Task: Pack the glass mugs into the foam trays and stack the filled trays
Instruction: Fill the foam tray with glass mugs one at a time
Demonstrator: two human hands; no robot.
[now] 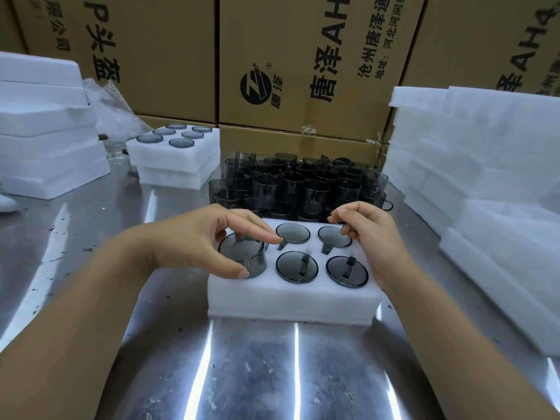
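Observation:
A white foam tray (291, 298) lies on the steel table in front of me, with smoky grey glass mugs sunk upside down in its holes. My left hand (206, 237) grips one mug (242, 253) that stands partway out of the tray's front left hole, thumb on its near side and fingers over its base. My right hand (369, 234) hovers over the back right mug (333, 236), fingers curled, fingertips at its rim. Behind the tray stands a dense cluster of loose grey mugs (300, 186).
Two filled foam trays (178, 159) are stacked at the back left. Piles of empty foam trays rise at the left (45, 131) and right (485, 177). Cardboard boxes (303, 71) wall off the back. Clear glasses (116, 153) and plastic wrap sit by the left pile.

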